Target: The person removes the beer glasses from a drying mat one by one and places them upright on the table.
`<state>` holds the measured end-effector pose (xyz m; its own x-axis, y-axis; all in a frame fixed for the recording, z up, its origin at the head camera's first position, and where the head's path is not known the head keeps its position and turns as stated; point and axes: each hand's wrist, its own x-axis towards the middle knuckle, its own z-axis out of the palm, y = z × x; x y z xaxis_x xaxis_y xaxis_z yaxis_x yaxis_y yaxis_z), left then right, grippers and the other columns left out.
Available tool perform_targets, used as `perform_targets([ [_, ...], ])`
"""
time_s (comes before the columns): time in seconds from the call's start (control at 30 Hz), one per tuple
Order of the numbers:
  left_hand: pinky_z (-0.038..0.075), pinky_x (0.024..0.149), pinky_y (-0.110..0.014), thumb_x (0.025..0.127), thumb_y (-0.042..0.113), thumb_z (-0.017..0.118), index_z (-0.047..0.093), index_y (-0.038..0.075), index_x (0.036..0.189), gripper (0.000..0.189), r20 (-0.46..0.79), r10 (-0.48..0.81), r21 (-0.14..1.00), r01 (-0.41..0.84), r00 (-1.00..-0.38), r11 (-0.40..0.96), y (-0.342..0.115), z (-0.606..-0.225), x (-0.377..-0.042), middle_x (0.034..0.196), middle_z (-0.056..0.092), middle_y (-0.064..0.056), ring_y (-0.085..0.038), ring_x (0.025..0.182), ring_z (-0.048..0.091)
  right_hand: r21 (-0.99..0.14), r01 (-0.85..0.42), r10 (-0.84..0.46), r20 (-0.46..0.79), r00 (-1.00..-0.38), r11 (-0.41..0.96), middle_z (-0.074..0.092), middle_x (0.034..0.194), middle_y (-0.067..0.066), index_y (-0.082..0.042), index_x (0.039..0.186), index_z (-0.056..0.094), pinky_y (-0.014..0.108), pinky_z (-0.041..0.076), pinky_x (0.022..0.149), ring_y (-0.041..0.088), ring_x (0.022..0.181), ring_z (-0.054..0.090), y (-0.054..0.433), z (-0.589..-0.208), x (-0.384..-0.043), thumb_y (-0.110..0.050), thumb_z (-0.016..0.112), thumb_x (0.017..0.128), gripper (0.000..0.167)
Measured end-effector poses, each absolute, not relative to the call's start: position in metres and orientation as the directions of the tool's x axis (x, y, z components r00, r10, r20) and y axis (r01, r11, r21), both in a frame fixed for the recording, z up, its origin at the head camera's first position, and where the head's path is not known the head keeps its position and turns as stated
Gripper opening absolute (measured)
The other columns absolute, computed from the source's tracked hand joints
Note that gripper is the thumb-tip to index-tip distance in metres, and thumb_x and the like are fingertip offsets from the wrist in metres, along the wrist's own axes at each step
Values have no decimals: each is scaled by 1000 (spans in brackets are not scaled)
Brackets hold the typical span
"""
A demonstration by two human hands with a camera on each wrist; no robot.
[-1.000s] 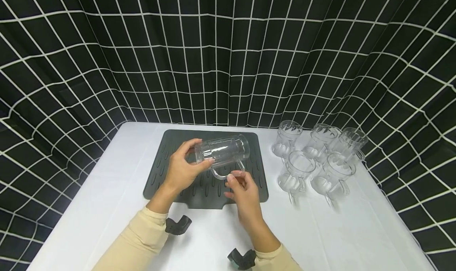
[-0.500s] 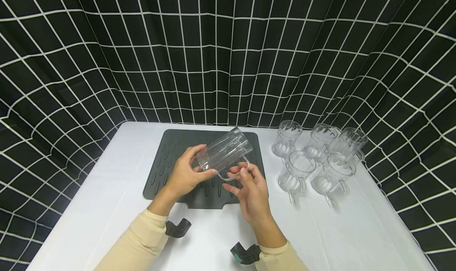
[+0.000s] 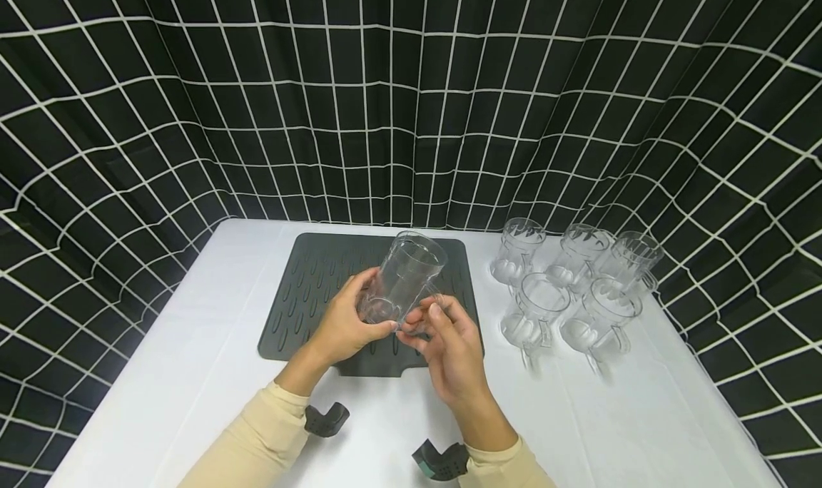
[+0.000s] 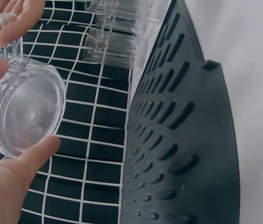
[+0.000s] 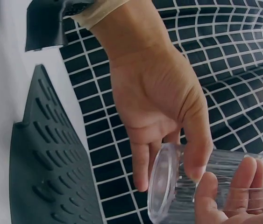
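Note:
A clear glass mug [image 3: 411, 267] is held up over the dark grey ridged mat [image 3: 292, 299], tilted with its mouth up and to the right. My left hand [image 3: 347, 324] grips the mug near its base, thumb on the near side. On the handle side, my right hand [image 3: 452, 352] pinches the handle between thumb and fingers. The left wrist view shows the round mug base [image 4: 31, 112] facing the camera, with the handle [image 4: 17, 46] by the right hand's fingers. In the right wrist view, my left hand [image 5: 154, 98] reaches down to the mug.
Several similar clear mugs stand upright in a group on the right of the white-covered table [image 3: 648, 402]; one front mug [image 3: 542, 295] has its handle towards me. A black curtain [image 3: 359, 117] with white grid lines rises behind and at both sides.
The mug has turned from nearly level to more upright, its mouth swinging up. My left hand has shifted slightly right; the right hand has moved slightly right and still holds the handle.

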<state>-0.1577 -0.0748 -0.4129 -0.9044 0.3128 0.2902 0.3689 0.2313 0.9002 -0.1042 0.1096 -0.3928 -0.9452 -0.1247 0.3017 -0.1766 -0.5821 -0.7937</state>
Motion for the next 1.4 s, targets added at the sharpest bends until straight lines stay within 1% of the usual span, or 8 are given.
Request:
perform_targets([
  [0.33, 44, 98, -26, 74, -6, 78, 25, 0, 147, 90, 269, 351, 931, 335, -897, 143, -68, -417, -157, 143, 34, -20, -36, 130, 41, -843, -231, -69, 301, -951, -486, 61, 84, 10, -1, 90, 57, 41, 58, 76, 20, 79, 64, 107, -391, -99, -11, 54, 100, 15],
  [0.6, 45, 97, -28, 75, -8, 76, 22, 1, 149, 92, 254, 372, 945, 310, -893, 99, -65, -420, -155, 144, 32, -22, -37, 132, 38, -849, -268, -58, 328, -943, -455, 62, 79, 9, -1, 81, 60, 40, 59, 74, 20, 75, 64, 106, -391, -97, -5, 57, 97, 17],
  [0.77, 41, 101, -29, 74, -8, 76, 24, 1, 149, 91, 269, 367, 939, 328, -890, 108, -63, -421, -155, 143, 34, -20, -35, 133, 38, -858, -288, -52, 341, -939, -425, 63, 77, 8, -3, 81, 63, 39, 59, 75, 19, 75, 66, 106, -391, -94, 0, 58, 95, 16],
  [0.83, 40, 103, -31, 74, -6, 76, 26, 1, 148, 89, 266, 357, 933, 332, -896, 138, -63, -422, -154, 143, 35, -19, -34, 132, 38, -861, -298, -52, 349, -936, -413, 64, 78, 8, 0, 81, 63, 38, 59, 75, 19, 76, 66, 106, -391, -94, 2, 58, 95, 15],
  [0.93, 38, 105, -34, 75, -5, 77, 28, 0, 148, 88, 264, 348, 927, 337, -899, 167, -63, -423, -154, 142, 37, -18, -32, 131, 40, -859, -332, -47, 379, -924, -390, 65, 78, 8, 10, 81, 59, 38, 59, 75, 20, 76, 67, 106, -391, -93, 4, 57, 95, 16],
  [1.07, 39, 105, -35, 75, -4, 78, 29, -2, 147, 87, 297, 343, 922, 361, -891, 139, -65, -424, -155, 139, 41, -19, -34, 129, 42, -857, -369, -38, 409, -912, -360, 65, 78, 9, 20, 82, 54, 37, 59, 74, 20, 75, 67, 106, -391, -92, 5, 57, 94, 19],
  [1.23, 39, 105, -35, 76, -2, 79, 31, -2, 146, 86, 339, 312, 908, 396, -887, 138, -74, -425, -154, 136, 44, -21, -37, 127, 44, -863, -393, -22, 421, -907, -317, 65, 78, 10, 20, 83, 56, 39, 59, 75, 20, 75, 68, 108, -389, -91, 5, 59, 93, 18],
  [1.4, 40, 105, -35, 77, 1, 80, 32, 1, 147, 85, 352, 283, 895, 409, -892, 178, -87, -427, -152, 136, 44, -19, -36, 126, 45, -858, -427, -19, 451, -892, -284, 65, 78, 11, 20, 82, 56, 39, 59, 75, 20, 74, 68, 111, -388, -90, 7, 58, 93, 17],
])
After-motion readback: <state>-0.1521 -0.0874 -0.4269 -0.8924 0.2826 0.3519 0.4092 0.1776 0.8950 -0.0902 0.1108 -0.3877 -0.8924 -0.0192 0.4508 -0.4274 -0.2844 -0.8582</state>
